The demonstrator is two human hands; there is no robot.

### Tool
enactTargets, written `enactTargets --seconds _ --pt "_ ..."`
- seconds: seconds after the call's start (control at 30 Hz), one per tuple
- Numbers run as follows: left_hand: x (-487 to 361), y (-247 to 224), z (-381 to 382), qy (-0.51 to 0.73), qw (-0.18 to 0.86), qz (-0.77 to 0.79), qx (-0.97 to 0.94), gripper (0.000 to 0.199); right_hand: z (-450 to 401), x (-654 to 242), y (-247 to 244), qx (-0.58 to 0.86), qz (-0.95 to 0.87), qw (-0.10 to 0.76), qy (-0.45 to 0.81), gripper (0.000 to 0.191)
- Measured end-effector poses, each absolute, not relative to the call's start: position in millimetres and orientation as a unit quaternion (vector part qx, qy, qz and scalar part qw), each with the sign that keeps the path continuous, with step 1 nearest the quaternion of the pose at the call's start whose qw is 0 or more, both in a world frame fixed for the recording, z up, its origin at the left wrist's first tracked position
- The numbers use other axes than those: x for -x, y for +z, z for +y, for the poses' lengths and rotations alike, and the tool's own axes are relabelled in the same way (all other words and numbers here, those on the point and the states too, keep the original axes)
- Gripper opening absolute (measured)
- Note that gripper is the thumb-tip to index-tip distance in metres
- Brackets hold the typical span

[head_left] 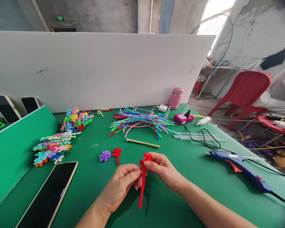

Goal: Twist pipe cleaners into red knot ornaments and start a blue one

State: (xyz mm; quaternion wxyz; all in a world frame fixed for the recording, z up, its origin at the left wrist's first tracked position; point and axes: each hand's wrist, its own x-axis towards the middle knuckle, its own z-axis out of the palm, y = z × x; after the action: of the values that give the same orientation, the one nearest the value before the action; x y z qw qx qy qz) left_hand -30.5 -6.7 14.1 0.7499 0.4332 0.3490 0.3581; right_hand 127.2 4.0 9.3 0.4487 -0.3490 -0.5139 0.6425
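Between my hands is a red pipe cleaner [142, 191], its upper end bent into flower-like loops and its straight tail hanging toward me. My left hand [123, 180] pinches it just under the loops. Thumb and fingers of my right hand [160, 166] close on the looped part, hiding some of it. Just left of my hands, a finished-looking red pipe cleaner flower [117, 152] with a short stem lies flat on the green table [90, 183]. Beside that is a purple pipe cleaner flower [105, 156].
Loose coloured pipe cleaners [142, 120] lie behind a thin stick [143, 143]. Flower piles [53, 145] and a phone [49, 193] are at left. Right are a blue glue gun [239, 169], its cord, clear glue sticks [199, 136] and a pink bottle [175, 98]. A person sits beyond.
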Motion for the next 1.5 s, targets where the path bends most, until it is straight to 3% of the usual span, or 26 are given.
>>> enactTargets --seconds 0.3,0.47,0.63,1.0,1.33,1.5 --pt "25.5 8.6 -9.5 0.359 0.695 0.409 -0.470 0.022 3.1 -123.1 9.7 0.268 -0.499 0.427 0.704 0.023" --pt "23.1 9.5 -10.5 0.374 0.692 0.422 -0.452 0.021 3.0 -125.4 9.7 0.334 -0.498 0.465 0.651 0.021" --pt "21.3 10.9 -12.7 0.382 0.706 0.397 -0.445 0.020 3.1 -125.0 11.3 0.308 -0.516 0.455 0.657 0.023" --pt "12.3 16.8 -18.7 0.386 0.507 0.487 -0.597 0.028 2.1 -125.0 6.2 0.433 -0.588 0.387 0.563 0.027" --pt "11.0 -1.5 -15.1 0.463 0.633 0.456 -0.421 0.024 4.3 -122.9 6.4 0.397 -0.558 0.437 0.584 0.028" --pt "12.9 -2.2 -13.8 0.503 0.628 0.448 -0.389 0.024 0.3 -120.0 4.2 0.433 -0.594 0.393 0.552 0.029"
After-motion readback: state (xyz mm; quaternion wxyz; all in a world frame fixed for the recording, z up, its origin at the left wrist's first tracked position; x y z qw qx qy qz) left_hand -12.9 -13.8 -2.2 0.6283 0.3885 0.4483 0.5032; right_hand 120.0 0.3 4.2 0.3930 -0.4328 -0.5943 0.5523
